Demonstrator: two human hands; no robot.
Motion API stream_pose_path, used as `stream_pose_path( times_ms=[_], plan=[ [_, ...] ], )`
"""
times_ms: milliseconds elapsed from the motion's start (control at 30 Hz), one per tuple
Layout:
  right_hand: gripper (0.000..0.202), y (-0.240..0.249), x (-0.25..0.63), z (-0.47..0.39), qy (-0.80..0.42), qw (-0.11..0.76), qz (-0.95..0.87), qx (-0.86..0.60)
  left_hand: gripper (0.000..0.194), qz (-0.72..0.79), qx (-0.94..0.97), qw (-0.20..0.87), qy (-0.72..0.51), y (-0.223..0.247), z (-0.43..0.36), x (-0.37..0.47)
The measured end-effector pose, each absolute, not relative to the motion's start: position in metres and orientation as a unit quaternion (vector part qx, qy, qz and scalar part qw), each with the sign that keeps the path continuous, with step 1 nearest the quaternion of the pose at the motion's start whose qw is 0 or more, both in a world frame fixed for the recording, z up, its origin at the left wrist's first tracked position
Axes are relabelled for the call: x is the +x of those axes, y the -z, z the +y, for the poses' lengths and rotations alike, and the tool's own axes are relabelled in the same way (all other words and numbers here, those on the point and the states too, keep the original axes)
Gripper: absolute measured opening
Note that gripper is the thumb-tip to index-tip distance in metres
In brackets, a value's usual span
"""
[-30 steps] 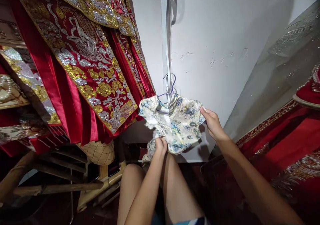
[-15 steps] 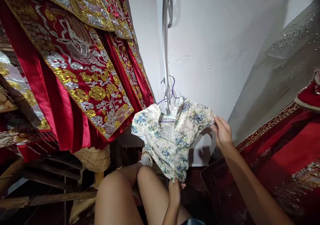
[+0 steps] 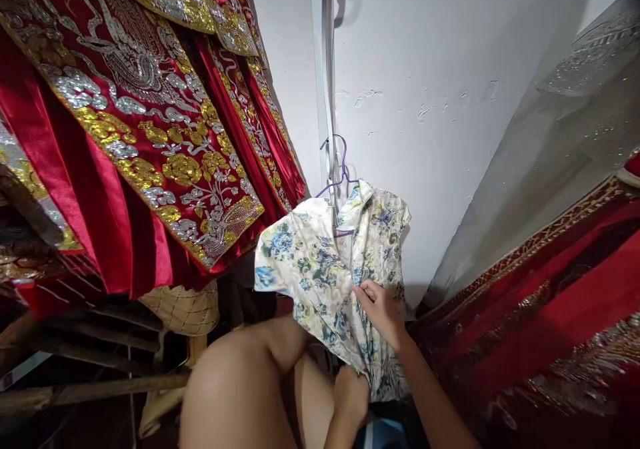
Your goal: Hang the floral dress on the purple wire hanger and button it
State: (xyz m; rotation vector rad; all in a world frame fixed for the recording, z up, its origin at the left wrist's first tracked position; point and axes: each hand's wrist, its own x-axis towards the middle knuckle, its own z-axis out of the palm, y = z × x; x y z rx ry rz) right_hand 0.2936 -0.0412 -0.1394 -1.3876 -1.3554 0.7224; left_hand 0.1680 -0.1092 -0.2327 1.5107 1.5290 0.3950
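A short-sleeved floral blouse (image 3: 320, 262), cream with blue and green flowers, hangs on a purple hanger (image 3: 344, 169) against the wall. At its front opening, my right hand (image 3: 383, 309) is closed, thumb and forefinger pinching the edge of the cloth. My left hand (image 3: 351, 392) is at the bottom hem, its fingers tucked out of sight behind the fabric, so I cannot see whether they grip it. The lower part of the blouse hangs over my legs.
Red costumes embroidered in gold and silver (image 3: 185, 162) hang at left, above a woven basket-like object (image 3: 187, 309) and wooden poles (image 3: 100, 392). A white strip (image 3: 328, 69) runs down the wall (image 3: 425, 49). More beaded red cloth (image 3: 540, 302) lies at right.
My right hand has let go of the blouse's right-side sleeve and moved inward and down to its front edge. My left hand's fingers have gone behind the hem. One leg has shifted.
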Motion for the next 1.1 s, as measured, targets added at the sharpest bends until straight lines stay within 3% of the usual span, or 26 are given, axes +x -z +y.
stream_pose_path(
  times_ms=[200, 367, 467, 633, 800, 1100],
  plan=[
    [0.039, 0.124, 0.294, -0.056, -0.351, 0.549, -0.510, -0.561, 0.039, 0.610, 0.623, 0.454, -0.185, 0.223, -0.107, 0.163],
    [0.037, 0.117, 0.289, -0.075, -0.447, 0.586, -0.430, -0.523, 0.052, 0.609, 0.548, 0.313, -0.480, 0.201, -0.101, 0.158],
    [0.036, 0.110, 0.282, -0.080, -0.466, 0.560, -0.449, -0.517, 0.045, 0.529, 0.578, 0.270, -0.559, 0.168, -0.090, 0.157],
    [0.029, 0.103, 0.266, -0.083, -0.443, 0.590, -0.451, -0.501, 0.010, 0.423, 0.688, 0.295, -0.511, 0.126, -0.063, 0.159],
    [0.034, 0.085, 0.264, -0.060, -0.513, 0.583, -0.401, -0.486, 0.021, 0.425, 0.718, 0.270, -0.481, 0.133, -0.052, 0.151],
    [0.017, -0.032, 0.277, 0.021, -0.474, 0.692, -0.394, -0.375, 0.017, 0.446, 0.801, 0.226, -0.328, 0.147, -0.036, 0.130]
  ],
)
